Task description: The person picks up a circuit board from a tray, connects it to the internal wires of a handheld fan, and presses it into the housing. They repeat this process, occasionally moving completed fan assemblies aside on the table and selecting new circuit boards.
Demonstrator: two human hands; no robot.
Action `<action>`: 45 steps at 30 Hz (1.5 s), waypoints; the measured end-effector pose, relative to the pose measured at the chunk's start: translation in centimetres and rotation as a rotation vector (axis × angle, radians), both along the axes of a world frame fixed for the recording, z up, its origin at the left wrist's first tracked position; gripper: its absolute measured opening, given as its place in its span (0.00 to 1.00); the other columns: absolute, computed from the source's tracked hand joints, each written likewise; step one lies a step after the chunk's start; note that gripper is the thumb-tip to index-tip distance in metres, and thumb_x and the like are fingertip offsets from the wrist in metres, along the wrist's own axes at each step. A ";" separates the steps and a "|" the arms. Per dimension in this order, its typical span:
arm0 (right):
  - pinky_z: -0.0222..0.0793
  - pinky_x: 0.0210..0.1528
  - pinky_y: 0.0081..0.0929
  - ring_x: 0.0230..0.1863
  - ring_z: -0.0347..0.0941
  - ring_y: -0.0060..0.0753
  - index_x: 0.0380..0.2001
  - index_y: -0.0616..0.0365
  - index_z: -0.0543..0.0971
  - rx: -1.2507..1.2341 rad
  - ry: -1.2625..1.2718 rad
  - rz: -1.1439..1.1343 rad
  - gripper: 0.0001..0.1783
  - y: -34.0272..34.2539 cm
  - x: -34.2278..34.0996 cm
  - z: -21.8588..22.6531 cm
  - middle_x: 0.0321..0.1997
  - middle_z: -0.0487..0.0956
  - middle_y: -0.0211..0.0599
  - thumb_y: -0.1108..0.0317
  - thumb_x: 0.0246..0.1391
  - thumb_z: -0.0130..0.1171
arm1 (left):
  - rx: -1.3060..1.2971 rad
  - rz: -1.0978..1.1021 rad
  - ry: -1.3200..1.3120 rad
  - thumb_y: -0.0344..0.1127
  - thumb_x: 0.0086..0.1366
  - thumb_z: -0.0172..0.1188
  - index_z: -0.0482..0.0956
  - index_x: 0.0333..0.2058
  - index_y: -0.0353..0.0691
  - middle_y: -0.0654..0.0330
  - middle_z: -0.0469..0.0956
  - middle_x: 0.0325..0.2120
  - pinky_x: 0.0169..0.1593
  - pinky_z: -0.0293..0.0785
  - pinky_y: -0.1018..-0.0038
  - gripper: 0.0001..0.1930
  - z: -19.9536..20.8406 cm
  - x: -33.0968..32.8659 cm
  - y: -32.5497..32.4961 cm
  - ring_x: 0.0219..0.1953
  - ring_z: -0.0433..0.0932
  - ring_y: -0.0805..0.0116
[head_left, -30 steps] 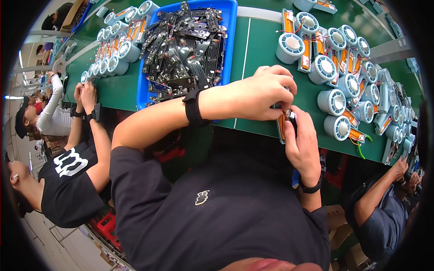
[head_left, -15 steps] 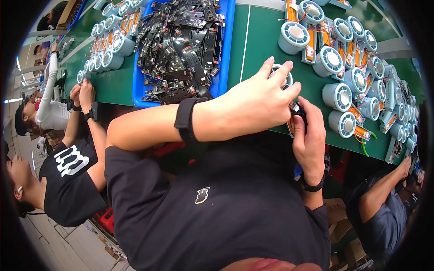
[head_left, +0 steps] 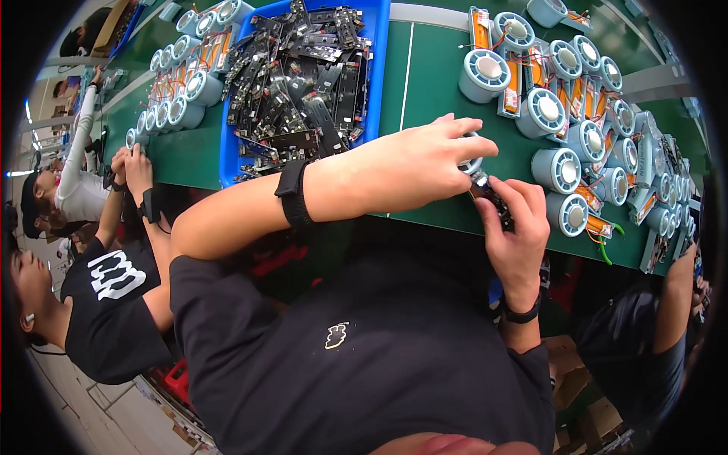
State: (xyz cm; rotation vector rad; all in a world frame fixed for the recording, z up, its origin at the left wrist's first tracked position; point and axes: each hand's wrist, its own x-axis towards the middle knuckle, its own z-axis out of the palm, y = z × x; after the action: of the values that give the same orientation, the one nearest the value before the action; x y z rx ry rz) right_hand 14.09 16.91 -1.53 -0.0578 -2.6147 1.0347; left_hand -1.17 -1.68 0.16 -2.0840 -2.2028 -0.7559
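My left hand reaches across to the right, its fingers curved over a light-blue round fan unit with a pale centre. Most of that unit and my left thumb are hidden under the hand. Close beside it, my right hand has thumb and fingers closed on a small dark circuit board, which meets the fan unit near my left fingertips. How the two parts join is covered by my fingers. Both hands are at the front edge of the green table.
A blue tray heaped with dark circuit boards stands left of my hands. Rows of light-blue fan units with orange parts and wires lie to the right. Co-workers sit on both sides; one person's hands work at the left.
My right fingers have shifted along the circuit board, so more of it shows. My left hand has tilted slightly, still over the fan unit. The whole view has moved a little.
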 end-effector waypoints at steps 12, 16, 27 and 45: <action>0.75 0.53 0.29 0.51 0.80 0.41 0.53 0.63 0.84 -0.116 -0.173 0.159 0.23 1.6 0.8 -0.5 0.50 0.83 0.46 0.84 0.52 0.66 | -0.042 0.069 0.197 0.34 0.49 0.68 0.88 0.28 0.37 0.53 0.77 0.51 0.54 0.81 0.54 0.08 0.6 0.9 0.4 0.60 0.74 0.45; 0.73 0.59 0.27 0.56 0.79 0.35 0.55 0.66 0.83 -0.817 -0.305 0.040 0.22 2.1 1.7 -1.8 0.55 0.83 0.45 0.83 0.56 0.65 | -0.072 0.044 0.203 0.31 0.50 0.67 0.84 0.26 0.36 0.54 0.77 0.54 0.58 0.79 0.57 0.05 0.6 1.0 0.7 0.60 0.73 0.46; 0.74 0.54 0.28 0.51 0.79 0.32 0.51 0.67 0.82 -0.791 -0.122 0.164 0.15 3.0 1.5 -3.3 0.52 0.83 0.43 0.76 0.62 0.61 | 0.037 0.068 0.150 0.25 0.46 0.70 0.87 0.29 0.41 0.58 0.83 0.47 0.51 0.82 0.63 0.08 7.2 -6.2 -0.7 0.52 0.81 0.55; 0.77 0.42 0.34 0.36 0.82 0.44 0.40 0.66 0.82 0.264 -0.062 -0.665 0.15 23.3 -3.5 5.4 0.36 0.85 0.49 0.61 0.66 0.60 | -0.282 0.404 -0.037 0.33 0.63 0.69 0.85 0.45 0.34 0.48 0.82 0.51 0.62 0.73 0.63 0.13 6.9 -22.0 -2.4 0.56 0.80 0.49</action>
State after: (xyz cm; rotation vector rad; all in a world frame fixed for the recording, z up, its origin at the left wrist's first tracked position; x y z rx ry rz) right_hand 10.60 40.25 3.83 -0.8383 -2.4656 0.4568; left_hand -23.14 -4.05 7.10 -1.6296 -2.7608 -0.4765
